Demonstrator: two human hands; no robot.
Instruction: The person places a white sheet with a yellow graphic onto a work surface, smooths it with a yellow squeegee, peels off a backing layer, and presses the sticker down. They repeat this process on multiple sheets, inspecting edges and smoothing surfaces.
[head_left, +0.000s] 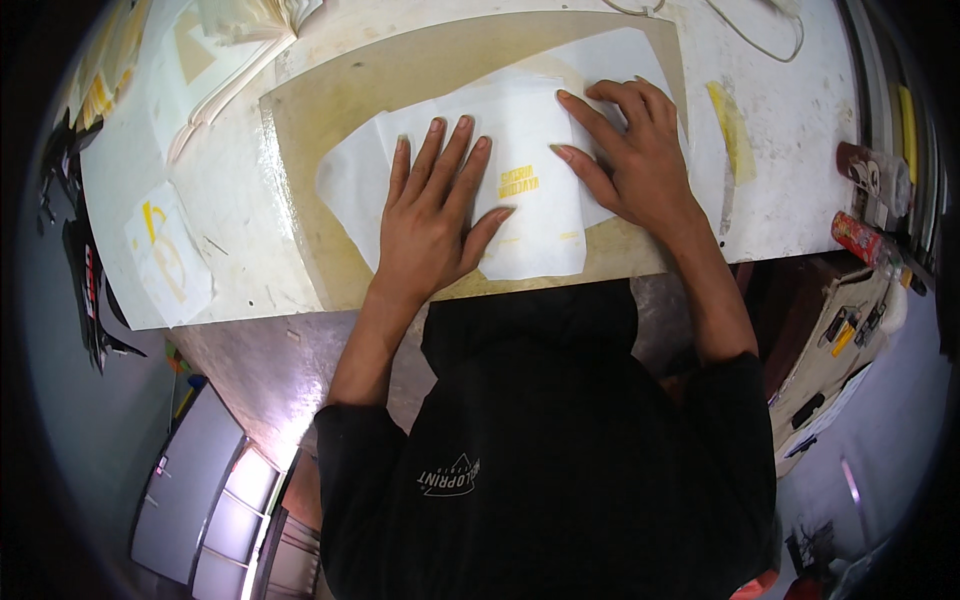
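My left hand (435, 215) lies flat, fingers spread, on a white translucent sheet (540, 235) that carries small yellow lettering. My right hand (630, 150) presses down on the same sheet at its right side, fingers apart and pointing left. The sheet overlaps other white sheets (350, 180) and rests on a tan board (330, 120) on the white worktable (230, 230). Neither hand grips anything; both palms just press the sheet.
A small sheet with a yellow graphic (165, 250) lies at the table's left. A yellow strip (730, 130) lies right of the board. Spray cans (860, 240) stand at the right edge. A cable (760, 40) runs along the far side. Papers (240, 20) are stacked far left.
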